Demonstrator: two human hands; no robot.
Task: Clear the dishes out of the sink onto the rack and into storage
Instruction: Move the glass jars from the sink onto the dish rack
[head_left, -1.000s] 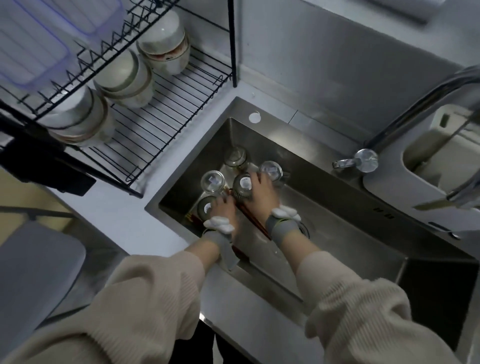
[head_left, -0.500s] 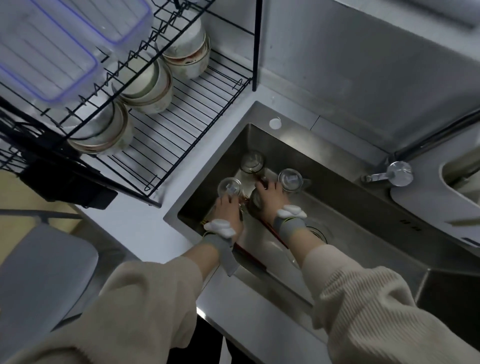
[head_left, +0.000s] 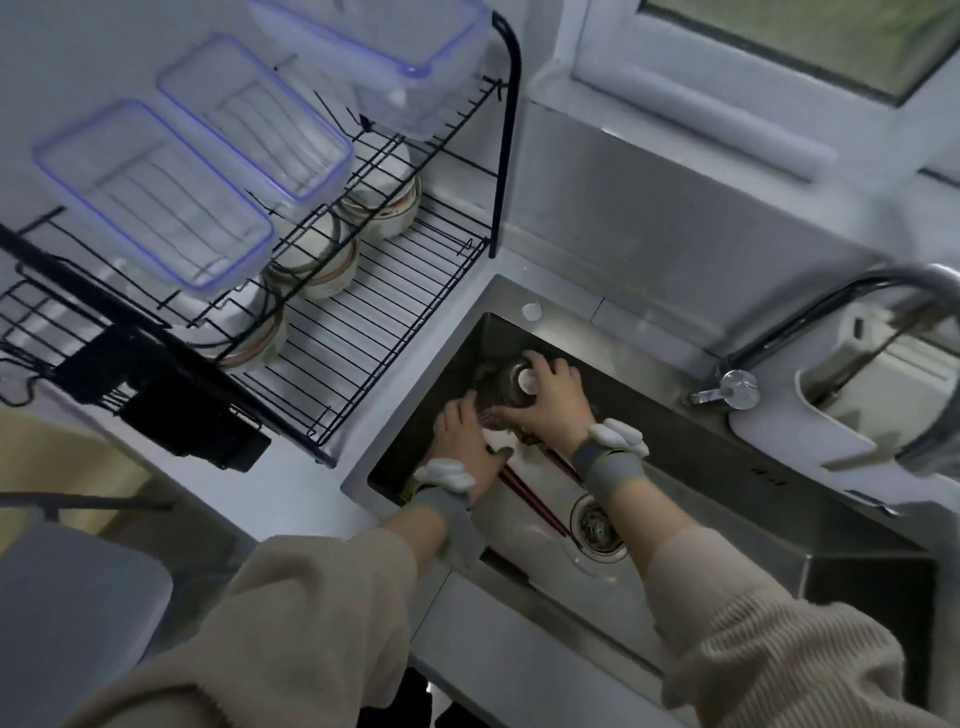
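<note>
Glasses (head_left: 511, 387) cluster in the sink's (head_left: 727, 467) far-left corner; the right hand (head_left: 553, 402) grips 1, the left hand's (head_left: 462, 441) grip is hidden. Pickup step; next, lifting toward the rack (head_left: 363, 322).

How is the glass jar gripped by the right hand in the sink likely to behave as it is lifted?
The glass jar is probably rigid and breakable, since it looks like clear glass. It may be slippery, having sat in the steel sink. The right hand wraps it from above, so it probably feels fairly light.
</note>
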